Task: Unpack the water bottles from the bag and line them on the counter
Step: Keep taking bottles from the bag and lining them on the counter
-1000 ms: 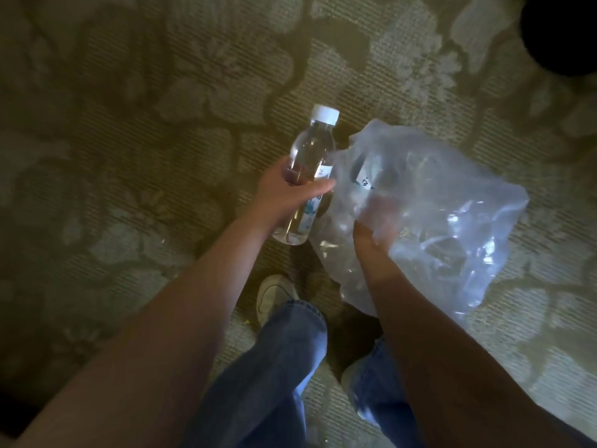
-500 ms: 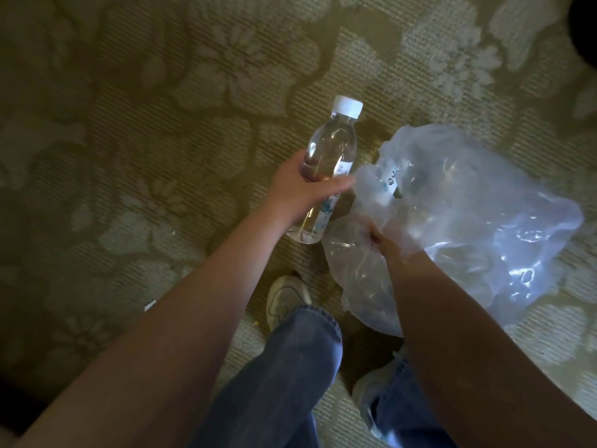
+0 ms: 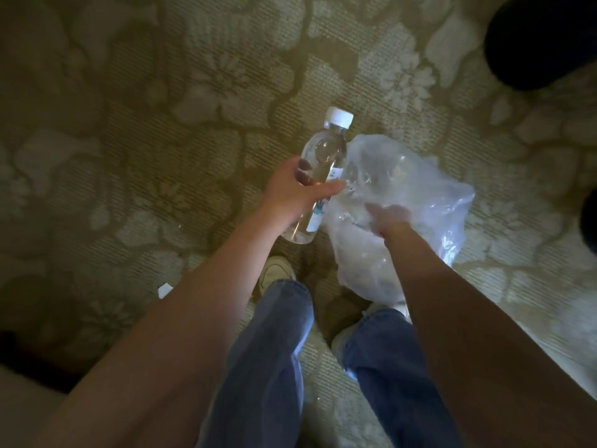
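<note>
A clear water bottle (image 3: 326, 153) with a white cap and a small label is tilted in the air, cap pointing away from me. My left hand (image 3: 297, 192) grips it round the middle. Right beside it hangs a crumpled translucent plastic bag (image 3: 423, 195), touching the bottle's side. My right hand (image 3: 387, 218) is blurred and partly wrapped in the bag's plastic, holding it up above my feet. What is inside the bag cannot be made out. No counter is in view.
Below me is a beige floral carpet (image 3: 200, 92), my jeans and pale shoes (image 3: 274, 273). A dark round object (image 3: 542, 37) sits at the top right, another dark shape at the right edge. A small white scrap (image 3: 164, 290) lies on the carpet at left.
The bag has crumpled and drawn in closer to the bottle, and my right hand has shifted within it. My left hand keeps the same grip on the bottle.
</note>
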### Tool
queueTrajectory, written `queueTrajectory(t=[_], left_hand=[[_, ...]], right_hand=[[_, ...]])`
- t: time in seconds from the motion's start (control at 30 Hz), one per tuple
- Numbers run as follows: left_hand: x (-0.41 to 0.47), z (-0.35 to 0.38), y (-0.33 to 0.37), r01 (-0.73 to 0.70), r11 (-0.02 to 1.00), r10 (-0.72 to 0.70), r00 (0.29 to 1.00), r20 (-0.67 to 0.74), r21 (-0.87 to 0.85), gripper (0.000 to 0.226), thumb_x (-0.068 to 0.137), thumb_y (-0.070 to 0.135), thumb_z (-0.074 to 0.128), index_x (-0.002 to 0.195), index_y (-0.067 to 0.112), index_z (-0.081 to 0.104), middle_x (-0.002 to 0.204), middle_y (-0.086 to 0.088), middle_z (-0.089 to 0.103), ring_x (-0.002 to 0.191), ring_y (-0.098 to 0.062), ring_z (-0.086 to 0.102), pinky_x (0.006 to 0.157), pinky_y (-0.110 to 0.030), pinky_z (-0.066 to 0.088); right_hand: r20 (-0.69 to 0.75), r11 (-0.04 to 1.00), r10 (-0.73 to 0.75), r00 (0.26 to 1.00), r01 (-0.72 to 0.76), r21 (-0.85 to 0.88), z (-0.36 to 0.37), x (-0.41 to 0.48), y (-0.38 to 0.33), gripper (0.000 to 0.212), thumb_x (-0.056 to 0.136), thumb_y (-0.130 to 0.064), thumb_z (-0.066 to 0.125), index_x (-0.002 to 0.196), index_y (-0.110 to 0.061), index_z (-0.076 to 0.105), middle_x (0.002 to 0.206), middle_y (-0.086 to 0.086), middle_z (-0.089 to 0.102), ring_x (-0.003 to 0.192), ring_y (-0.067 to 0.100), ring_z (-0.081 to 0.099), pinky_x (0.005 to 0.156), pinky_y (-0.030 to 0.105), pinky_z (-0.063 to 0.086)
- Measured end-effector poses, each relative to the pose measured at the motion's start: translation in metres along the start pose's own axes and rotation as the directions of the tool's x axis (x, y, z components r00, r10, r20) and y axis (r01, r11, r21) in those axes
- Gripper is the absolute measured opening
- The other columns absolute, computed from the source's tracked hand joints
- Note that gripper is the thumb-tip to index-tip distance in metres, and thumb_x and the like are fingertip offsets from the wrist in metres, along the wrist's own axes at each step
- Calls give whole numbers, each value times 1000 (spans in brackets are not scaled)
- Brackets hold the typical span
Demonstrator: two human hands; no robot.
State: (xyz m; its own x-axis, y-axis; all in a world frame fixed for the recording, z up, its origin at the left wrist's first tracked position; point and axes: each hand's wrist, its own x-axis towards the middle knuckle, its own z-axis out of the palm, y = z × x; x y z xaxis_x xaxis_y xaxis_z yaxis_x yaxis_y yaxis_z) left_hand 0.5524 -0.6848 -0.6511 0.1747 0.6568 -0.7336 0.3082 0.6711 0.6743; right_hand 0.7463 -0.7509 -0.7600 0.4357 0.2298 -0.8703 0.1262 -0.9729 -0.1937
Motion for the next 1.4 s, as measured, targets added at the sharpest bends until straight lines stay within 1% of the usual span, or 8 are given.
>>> queueTrajectory(t=[0.23,0.4,0.5,0.7,0.77,1.0,1.17,1.4], left_hand=[[-55,11,54,19,998,-20,1000,15,54,63,65,26,85,116,3,56,108,-16,67,100,-27,66,91,-51,51],[-94,12,100,-26,990,16,997,72,137,63,64,29,85,115,5,58,105,-17,68,97,-29,66,89,-51,52],[-115,11,137,-72,985,62,996,67,157,52,63,27,86,107,13,61,101,-11,68,94,-23,66,84,-41,55],[-157,6,238,-182,970,183,983,12,164,50,58,24,88,98,17,58,90,1,67,82,-12,65,71,-26,51],[-171,1,275,-210,962,213,977,5,172,58,57,25,89,105,14,57,90,1,67,84,-13,65,72,-27,51],[-239,-25,404,-380,914,387,922,-26,145,45,58,22,88,88,29,56,90,6,68,86,-9,65,74,-26,50],[-299,-45,482,-497,861,506,859,-81,109,62,62,19,86,113,17,51,104,1,65,95,-15,63,81,-31,51],[-364,-71,546,-589,808,581,801,-148,-21,51,68,17,80,111,19,52,109,-10,65,100,-27,65,85,-46,55]], right_hand=[[-69,986,-76,995,65,-154,-44,-88,3,69,71,-60,63,115,-7,59,105,12,68,100,31,64,85,39,54],[-130,968,-186,974,159,-197,-90,-156,-15,57,71,-56,65,109,-14,57,94,1,59,86,23,56,65,29,41],[-137,960,-232,963,204,-190,-124,-199,-35,43,69,-51,64,93,-19,51,77,-5,50,67,15,49,50,25,30],[-138,932,-357,924,343,-114,-198,-283,-100,38,62,-41,69,85,-22,45,73,-6,49,62,11,46,49,24,31],[-154,895,-445,882,433,-106,-219,-313,-125,37,61,-38,71,80,-19,46,68,-5,46,58,11,42,48,25,32],[-334,767,-597,730,641,29,-302,-432,-213,39,63,-39,75,78,-18,46,70,-6,50,62,13,48,52,28,41],[-404,591,-717,567,803,78,-356,-527,-275,39,66,-37,78,86,-21,49,79,-7,55,74,15,54,58,27,40],[-444,334,-807,389,921,200,-394,-627,-320,38,72,-37,78,93,-19,53,93,-2,62,87,18,61,84,43,54]])
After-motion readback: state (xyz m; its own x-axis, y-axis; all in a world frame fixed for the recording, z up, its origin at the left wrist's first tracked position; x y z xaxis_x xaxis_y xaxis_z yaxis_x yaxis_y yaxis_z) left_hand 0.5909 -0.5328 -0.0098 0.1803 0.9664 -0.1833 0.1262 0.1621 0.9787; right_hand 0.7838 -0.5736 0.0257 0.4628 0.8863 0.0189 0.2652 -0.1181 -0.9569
